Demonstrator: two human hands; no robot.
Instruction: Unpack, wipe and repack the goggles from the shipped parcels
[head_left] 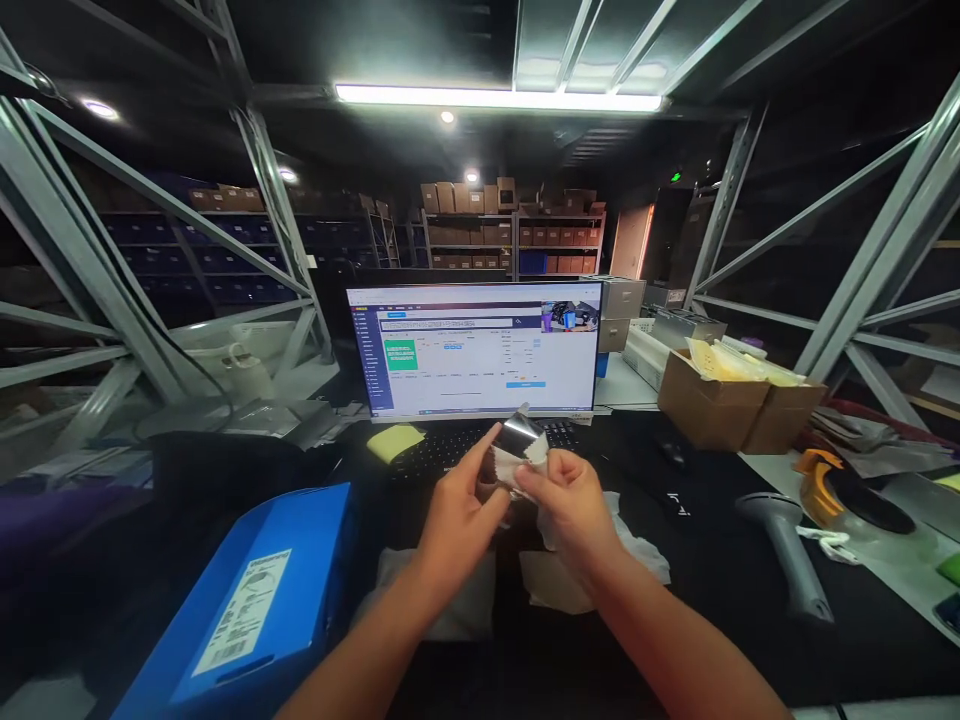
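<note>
Both hands meet in front of the monitor around a small pale pouch or wrapper [510, 468] with jagged edges. Out of its top sticks a shiny, dark silver piece [519, 432]; its kind I cannot make out. My left hand [463, 508] is closed on the wrapper's left side, index finger up along the silver piece. The right edge is pinched between thumb and fingers of my right hand [574, 498]. Beneath the hands lie a brown paper piece [553, 585], a crumpled whitish plastic bag [637, 545] and a greyish flat bag [461, 595].
A lit monitor [465, 370] and a keyboard [427, 455] stand ahead. Left is a blue box [255, 590] with a label. On the right are a barcode scanner [787, 550], a mouse [673, 450], a tape dispenser [847, 495] and a cardboard box [705, 405].
</note>
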